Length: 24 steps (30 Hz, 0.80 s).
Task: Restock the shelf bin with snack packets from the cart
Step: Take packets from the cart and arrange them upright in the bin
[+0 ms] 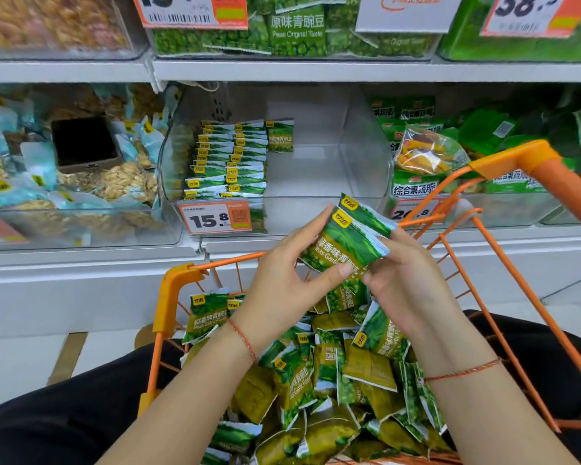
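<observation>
Cart (168, 290) packets (296, 387) "Peas Garlic Flavor"; both hands (282, 283) hold stack (346, 239).

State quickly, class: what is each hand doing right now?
Left hand: closed on the packets.
Right hand: closed on the same packets, over the cart.

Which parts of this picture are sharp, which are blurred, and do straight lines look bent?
Head view: the packets held in both hands and the price tag on the clear bin are sharp; the top-left snacks are blurred; the shelf edge bows slightly and the cart rim curves, from the wide lens; lighting is even, with soft glare on the bin.
</observation>
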Each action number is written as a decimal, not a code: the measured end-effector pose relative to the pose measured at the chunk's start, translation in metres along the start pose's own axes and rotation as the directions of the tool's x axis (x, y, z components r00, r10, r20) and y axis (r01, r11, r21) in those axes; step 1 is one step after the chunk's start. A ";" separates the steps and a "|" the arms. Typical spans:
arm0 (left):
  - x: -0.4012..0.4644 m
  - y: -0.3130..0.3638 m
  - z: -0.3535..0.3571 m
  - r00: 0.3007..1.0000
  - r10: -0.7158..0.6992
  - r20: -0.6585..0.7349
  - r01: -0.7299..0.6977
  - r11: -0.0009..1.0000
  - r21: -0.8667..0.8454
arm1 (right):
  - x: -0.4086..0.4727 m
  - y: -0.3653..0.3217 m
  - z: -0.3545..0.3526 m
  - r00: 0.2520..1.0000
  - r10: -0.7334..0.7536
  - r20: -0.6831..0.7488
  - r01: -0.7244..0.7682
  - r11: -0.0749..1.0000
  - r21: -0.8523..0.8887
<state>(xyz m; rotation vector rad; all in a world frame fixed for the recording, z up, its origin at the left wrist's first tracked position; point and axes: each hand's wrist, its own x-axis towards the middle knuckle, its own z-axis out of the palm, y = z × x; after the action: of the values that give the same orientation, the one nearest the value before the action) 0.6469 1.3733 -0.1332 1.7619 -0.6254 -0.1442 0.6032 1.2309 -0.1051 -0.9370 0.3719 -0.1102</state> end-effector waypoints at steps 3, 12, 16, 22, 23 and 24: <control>0.001 0.000 0.004 0.998 -0.062 -0.011 0.062 0.998 -0.030 | 0.002 0.002 0.002 1.000 0.018 -0.019 -0.018 1.000 0.006; 0.009 0.001 -0.011 0.981 -0.189 -0.037 0.149 0.867 -0.476 | -0.005 0.007 0.013 0.999 -0.003 0.049 0.009 0.993 -0.121; 0.005 0.005 -0.007 0.981 -0.194 -0.019 0.164 0.872 -0.462 | -0.009 0.012 0.015 0.992 -0.088 0.086 0.111 0.946 -0.304; 0.004 0.007 0.000 0.976 -0.214 0.036 0.206 0.860 -0.467 | -0.013 0.019 0.016 0.989 -0.111 0.096 0.144 0.854 -0.499; 0.003 0.007 0.001 0.977 -0.208 0.047 0.206 0.868 -0.452 | -0.012 0.019 0.016 0.988 -0.105 0.115 0.149 0.861 -0.487; 0.002 0.009 0.002 0.978 -0.203 0.058 0.207 0.875 -0.437 | -0.011 0.020 0.016 0.985 -0.115 0.126 0.162 0.863 -0.479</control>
<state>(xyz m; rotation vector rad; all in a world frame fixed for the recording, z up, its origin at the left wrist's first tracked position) 0.6443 1.3696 -0.1246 1.3790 -0.3713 -0.4114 0.5971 1.2573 -0.1097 -1.4683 0.2467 -0.1052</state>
